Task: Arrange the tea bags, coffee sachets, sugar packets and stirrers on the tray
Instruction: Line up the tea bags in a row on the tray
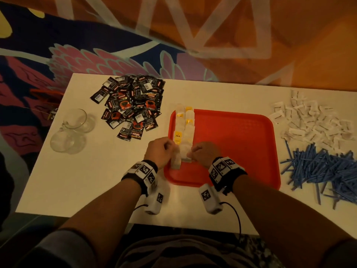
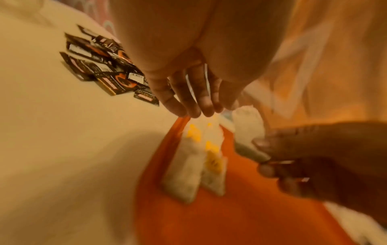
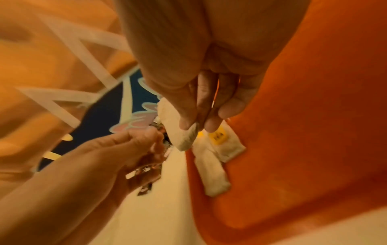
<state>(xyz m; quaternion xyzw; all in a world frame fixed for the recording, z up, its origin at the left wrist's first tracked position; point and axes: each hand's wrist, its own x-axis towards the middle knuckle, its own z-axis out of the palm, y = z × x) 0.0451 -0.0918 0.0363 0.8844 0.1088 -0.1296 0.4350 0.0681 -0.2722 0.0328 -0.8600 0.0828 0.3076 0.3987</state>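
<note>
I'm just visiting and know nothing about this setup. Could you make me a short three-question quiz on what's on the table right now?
1. True or false: the coffee sachets are already laid on the red tray.
2. Which items lie in rows on the tray? A) blue stirrers B) tea bags C) sugar packets
3. Fill in: the right hand pinches a ____.

Key
1. False; they lie piled on the table, left of the tray.
2. B; the tea bags line its left side, while the stirrers and sugar packets lie to its right.
3. Tea bag.

tea bags [image 1: 183, 130] on tray [image 1: 231, 147] left side; coffee sachets [image 1: 131, 105] left, stirrers [image 1: 318, 169] right.
</note>
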